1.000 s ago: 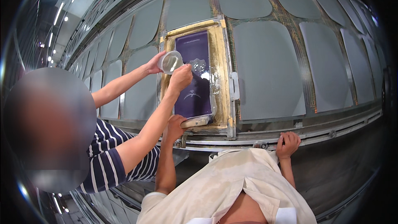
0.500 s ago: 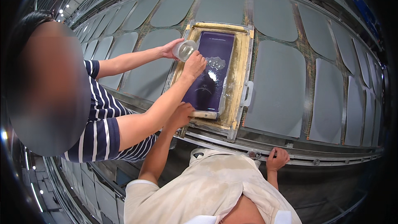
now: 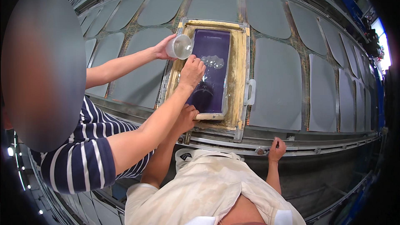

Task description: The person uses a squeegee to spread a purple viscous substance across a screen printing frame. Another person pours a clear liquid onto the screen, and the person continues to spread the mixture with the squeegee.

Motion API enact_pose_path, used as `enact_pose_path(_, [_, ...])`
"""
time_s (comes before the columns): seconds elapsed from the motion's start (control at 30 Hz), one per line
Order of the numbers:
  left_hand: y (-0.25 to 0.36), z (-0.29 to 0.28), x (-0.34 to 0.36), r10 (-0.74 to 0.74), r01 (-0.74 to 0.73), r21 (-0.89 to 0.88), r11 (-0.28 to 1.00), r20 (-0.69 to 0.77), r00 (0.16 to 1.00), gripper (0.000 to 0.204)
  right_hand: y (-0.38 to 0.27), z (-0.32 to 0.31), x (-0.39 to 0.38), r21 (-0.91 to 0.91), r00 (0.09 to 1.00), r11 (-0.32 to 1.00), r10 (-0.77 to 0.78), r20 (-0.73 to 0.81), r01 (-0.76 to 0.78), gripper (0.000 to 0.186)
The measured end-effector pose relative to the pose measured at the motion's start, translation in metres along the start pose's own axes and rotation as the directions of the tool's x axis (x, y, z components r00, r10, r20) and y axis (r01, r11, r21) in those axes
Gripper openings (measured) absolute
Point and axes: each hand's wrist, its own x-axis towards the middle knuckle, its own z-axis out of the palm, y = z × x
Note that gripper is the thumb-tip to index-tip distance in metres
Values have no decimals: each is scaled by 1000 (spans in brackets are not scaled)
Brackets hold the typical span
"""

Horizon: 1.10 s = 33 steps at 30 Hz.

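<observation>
A screen-printing frame (image 3: 238, 73) with yellowish taped edges holds a dark purple screen (image 3: 212, 43). At its near end lies a squeegee with a wooden handle (image 3: 209, 116). My left hand (image 3: 186, 118) is closed round the left end of that handle. By the metal rail, right of the frame, my right hand (image 3: 277, 150) has its fingers curled in, and I see nothing in them. A co-worker's hand holds a clear plastic cup (image 3: 182, 46) tipped over the frame's left edge. The co-worker's other hand (image 3: 193, 73) is above the screen, beside a clear, glossy puddle (image 3: 213, 61).
Grey flat panels (image 3: 277, 83) cover the long table on both sides of the frame. A white handle (image 3: 249, 92) juts from the frame's right side. The metal rail (image 3: 300, 150) runs along the near edge. The co-worker's striped shirt (image 3: 79, 162) fills the left.
The whole view has shifted slightly, so the frame and hands sit a little further left. The cup's mouth now faces me more. My left hand still holds the squeegee.
</observation>
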Motion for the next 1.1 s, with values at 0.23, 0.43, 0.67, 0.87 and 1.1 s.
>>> enact_pose_path(0.23, [-7, 4, -9, 39, -39, -73, 997, 4, 999, 33, 12, 14, 1, -76, 987, 990, -127, -102, 119, 19])
enact_pose_path(0.43, [-11, 3, -14, 42, -37, -125, 992, 34, 999, 40, 3, 12, 0, -84, 996, 995, -53, -76, 46, 17])
enact_pose_path(0.67, [-9, 6, -13, 23, -21, -115, 993, 20, 1000, 41, 7, 14, 2, -96, 994, 993, -70, -85, 62, 17])
enact_pose_path(0.87, [-4, 11, -19, 41, -42, 27, 999, 38, 998, 39, 1, 15, 5, -107, 995, 992, -75, -68, 68, 16])
enact_pose_path(1.1, [-8, 16, -10, 50, -60, 135, 989, 72, 996, 27, -1, 21, 5, -110, 991, 990, -100, -84, 90, 15])
